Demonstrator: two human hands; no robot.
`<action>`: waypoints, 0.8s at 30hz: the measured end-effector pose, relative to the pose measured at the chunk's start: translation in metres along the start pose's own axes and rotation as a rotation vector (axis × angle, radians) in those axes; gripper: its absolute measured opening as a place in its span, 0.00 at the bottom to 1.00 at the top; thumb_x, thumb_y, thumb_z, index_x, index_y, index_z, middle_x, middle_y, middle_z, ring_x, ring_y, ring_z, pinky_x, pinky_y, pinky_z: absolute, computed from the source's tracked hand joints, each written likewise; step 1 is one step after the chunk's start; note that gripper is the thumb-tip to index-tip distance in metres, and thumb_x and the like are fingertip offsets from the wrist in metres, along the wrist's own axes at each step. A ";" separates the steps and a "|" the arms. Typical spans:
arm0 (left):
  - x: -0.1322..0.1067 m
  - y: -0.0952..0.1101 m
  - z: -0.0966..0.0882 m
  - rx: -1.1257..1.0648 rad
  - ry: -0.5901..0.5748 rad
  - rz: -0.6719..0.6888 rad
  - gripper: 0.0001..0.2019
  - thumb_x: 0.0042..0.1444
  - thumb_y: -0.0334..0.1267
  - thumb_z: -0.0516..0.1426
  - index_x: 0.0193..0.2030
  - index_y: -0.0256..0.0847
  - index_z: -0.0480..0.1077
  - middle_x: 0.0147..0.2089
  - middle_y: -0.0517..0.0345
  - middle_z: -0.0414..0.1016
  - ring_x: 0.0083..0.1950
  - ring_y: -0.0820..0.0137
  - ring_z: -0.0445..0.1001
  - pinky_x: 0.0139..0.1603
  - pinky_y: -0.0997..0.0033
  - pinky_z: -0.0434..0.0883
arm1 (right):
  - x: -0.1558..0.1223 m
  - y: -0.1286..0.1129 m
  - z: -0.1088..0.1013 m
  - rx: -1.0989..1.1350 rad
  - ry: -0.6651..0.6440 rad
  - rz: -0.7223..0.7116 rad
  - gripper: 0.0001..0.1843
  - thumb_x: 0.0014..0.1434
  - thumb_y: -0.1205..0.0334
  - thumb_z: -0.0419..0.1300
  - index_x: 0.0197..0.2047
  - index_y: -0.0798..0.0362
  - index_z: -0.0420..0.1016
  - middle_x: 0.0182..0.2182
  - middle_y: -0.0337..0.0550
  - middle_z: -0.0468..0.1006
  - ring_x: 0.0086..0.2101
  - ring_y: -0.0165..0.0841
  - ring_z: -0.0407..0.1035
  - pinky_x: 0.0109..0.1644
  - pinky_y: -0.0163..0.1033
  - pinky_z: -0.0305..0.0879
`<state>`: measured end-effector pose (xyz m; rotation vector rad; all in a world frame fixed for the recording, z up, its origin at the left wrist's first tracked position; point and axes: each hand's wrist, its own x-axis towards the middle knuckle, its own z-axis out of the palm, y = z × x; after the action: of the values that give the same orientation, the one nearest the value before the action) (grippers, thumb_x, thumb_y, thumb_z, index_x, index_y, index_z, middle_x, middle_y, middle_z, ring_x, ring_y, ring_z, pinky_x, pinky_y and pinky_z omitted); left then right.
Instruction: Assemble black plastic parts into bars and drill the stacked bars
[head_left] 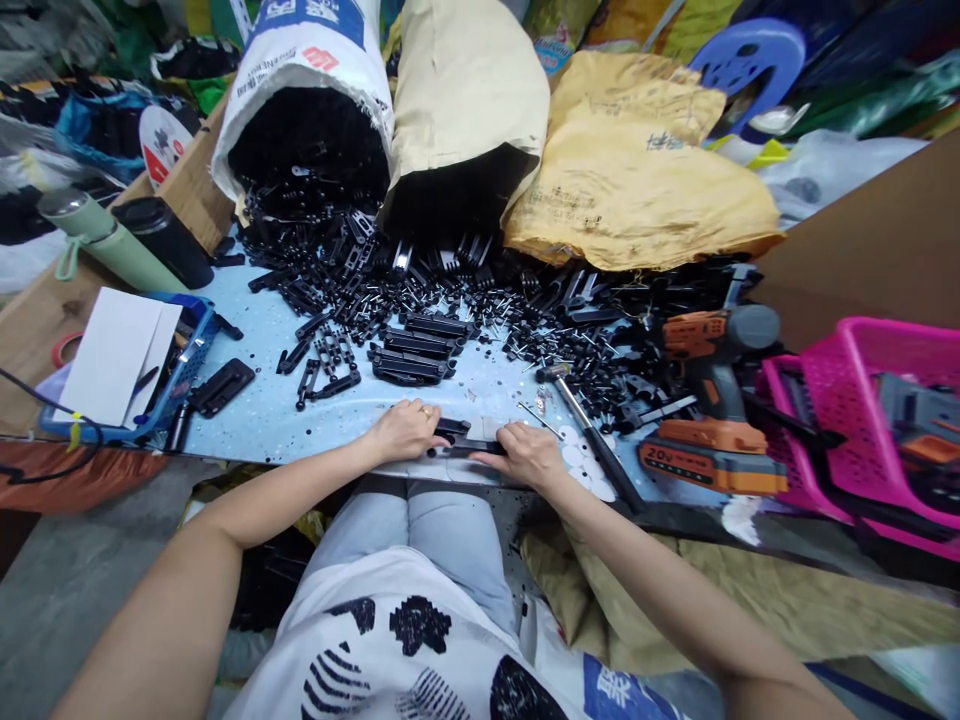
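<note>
Near the front edge of the blue table (247, 400), a black hinged bracket (466, 440) lies between my two hands. My left hand (409, 430) is closed on its left end, and a ring shows on one finger. Its right end is in the closed fingers of my right hand (529, 452). Just beyond them sits a row of similar black folded brackets (420, 350). A thin metal pin or rod (540, 420) and a hammer (592, 430) lie to the right of my right hand.
Loose black parts (337, 260) and pins spill from a white sack (300, 60), with a beige sack (465, 90) and a yellow sack (637, 180) alongside. Right: a cordless drill (712, 400) and a pink basket (847, 400). Left: a blue basket (199, 350) and a green bottle (112, 245).
</note>
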<state>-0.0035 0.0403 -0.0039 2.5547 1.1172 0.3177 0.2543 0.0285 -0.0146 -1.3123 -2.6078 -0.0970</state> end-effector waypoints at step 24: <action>-0.019 -0.001 0.016 0.138 0.252 -0.110 0.22 0.57 0.53 0.53 0.53 0.45 0.69 0.47 0.44 0.72 0.49 0.56 0.68 0.51 0.52 0.59 | 0.218 0.060 0.025 0.227 0.231 0.601 0.18 0.60 0.59 0.53 0.49 0.63 0.64 0.46 0.62 0.69 0.48 0.42 0.58 0.51 0.50 0.52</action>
<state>-0.0114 0.0228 -0.0206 2.6118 1.4092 0.5653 0.1724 0.2402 0.0073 -1.8015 -1.8814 0.1342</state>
